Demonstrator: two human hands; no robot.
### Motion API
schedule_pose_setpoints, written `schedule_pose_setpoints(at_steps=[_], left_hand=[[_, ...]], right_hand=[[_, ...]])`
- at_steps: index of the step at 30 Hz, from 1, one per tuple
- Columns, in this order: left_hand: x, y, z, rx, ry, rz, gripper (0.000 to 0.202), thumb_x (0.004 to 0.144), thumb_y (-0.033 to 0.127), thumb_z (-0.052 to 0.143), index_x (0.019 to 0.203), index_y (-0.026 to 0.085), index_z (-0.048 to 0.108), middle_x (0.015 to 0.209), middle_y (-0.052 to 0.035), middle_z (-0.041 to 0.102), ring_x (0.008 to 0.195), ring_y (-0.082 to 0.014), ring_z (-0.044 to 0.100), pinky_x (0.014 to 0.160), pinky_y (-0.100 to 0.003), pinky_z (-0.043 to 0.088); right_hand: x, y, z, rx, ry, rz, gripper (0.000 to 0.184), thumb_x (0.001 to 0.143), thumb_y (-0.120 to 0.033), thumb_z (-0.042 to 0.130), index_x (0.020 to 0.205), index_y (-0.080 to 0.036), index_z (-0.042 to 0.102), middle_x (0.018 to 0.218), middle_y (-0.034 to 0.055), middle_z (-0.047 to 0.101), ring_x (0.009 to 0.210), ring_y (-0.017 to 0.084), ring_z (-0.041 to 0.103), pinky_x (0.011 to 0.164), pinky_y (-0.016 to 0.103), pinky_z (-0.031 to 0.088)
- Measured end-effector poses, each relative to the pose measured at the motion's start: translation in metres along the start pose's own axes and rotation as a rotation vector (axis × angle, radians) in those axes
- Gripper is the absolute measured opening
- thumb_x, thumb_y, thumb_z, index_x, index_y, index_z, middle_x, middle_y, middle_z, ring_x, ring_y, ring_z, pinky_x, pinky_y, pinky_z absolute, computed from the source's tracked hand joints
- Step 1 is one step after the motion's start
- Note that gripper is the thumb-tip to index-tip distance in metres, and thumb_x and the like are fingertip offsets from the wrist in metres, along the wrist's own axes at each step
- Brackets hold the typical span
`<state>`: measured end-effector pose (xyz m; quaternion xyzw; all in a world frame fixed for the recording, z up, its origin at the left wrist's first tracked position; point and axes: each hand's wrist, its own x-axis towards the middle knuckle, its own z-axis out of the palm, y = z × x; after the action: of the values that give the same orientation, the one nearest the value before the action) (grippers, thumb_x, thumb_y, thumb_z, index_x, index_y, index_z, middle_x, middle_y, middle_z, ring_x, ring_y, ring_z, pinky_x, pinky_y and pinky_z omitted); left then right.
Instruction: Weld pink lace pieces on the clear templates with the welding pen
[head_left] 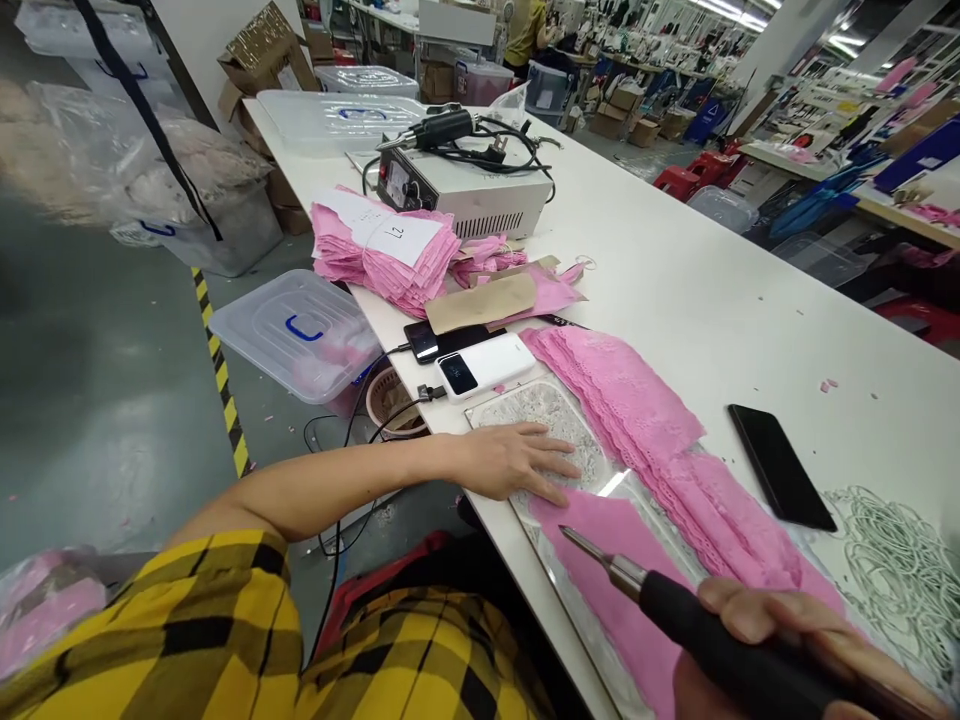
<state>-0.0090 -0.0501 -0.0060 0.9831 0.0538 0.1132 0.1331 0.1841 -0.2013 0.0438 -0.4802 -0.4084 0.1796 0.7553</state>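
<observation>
Reader: Desk contents, biggest first, please.

Operator: Desk [712, 280], long and white, fills the right of my head view. Across it a run of pink lace [637, 410], layered edge over edge, stretches toward me. Just left of the lace lies a clear plate [566, 600], with pale lace showing at its far end. Far up the desk stands a white control box [465, 195] with cables heaped on top. On the plate's near half lies a flat pink piece [600, 545], touching the lace run along its right side.

Reader: And the hands?

Operator: My left hand [517, 462] lies palm down, fingers spread wide, on the plate's far half, its fingertips at the far edge of the pink piece. My right hand [780, 625] is closed round a black-handled tool [675, 600]. The metal tip points at the pink piece, but I cannot tell whether it touches the cloth. Smaller items: a black phone [780, 465] right of the lace, and a white power bank [484, 365] beyond the plate.

Reader: What could go wrong?

Operator: In my judgement, three things. The tip is near my left fingertips, so a slip along the smooth plate could carry it into them. The pink piece is pinned at one end only, so drag from the tip could wrinkle or shift it. If the tip runs hot, which I cannot confirm, lingering could mark the cloth, and the lace run beside it is close enough to be caught.
</observation>
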Motion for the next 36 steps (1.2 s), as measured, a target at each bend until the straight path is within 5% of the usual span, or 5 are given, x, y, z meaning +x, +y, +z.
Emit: schedule_pose_setpoints(at_steps=[6,22,36], left_hand=[[0.000,0.001,-0.001,-0.026,-0.018,-0.021,0.047,0.084,0.005,0.052,0.123,0.026,0.065,0.146,-0.0031,0.049,0.143,-0.0264,0.033,0.117,-0.046,0.026],[-0.001,0.001,0.003,-0.050,0.135,-0.007,0.042,0.079,0.005,0.062,0.110,0.033,0.071,0.138,0.0007,0.057,0.137,-0.0252,0.043,0.115,-0.043,0.032],[-0.002,0.000,0.002,-0.093,0.077,-0.023,0.040,0.082,0.003,0.057,0.112,0.027,0.069,0.140,-0.0026,0.055,0.139,-0.0239,0.039,0.117,-0.043,0.030]], right_hand=[[0.001,0.001,0.027,0.072,-0.072,-0.045,0.017,0.072,-0.020,0.048,0.085,-0.016,0.057,0.080,0.0022,0.058,0.061,0.015,0.052,0.062,0.038,0.048],[0.002,0.011,0.031,0.052,-0.125,-0.067,0.014,0.072,-0.020,0.049,0.084,-0.018,0.057,0.078,0.0009,0.057,0.061,0.015,0.051,0.060,0.037,0.048],[0.004,0.012,0.030,0.050,-0.199,-0.116,0.008,0.075,-0.020,0.053,0.083,-0.017,0.057,0.076,0.0001,0.058,0.061,0.014,0.054,0.059,0.035,0.049]])
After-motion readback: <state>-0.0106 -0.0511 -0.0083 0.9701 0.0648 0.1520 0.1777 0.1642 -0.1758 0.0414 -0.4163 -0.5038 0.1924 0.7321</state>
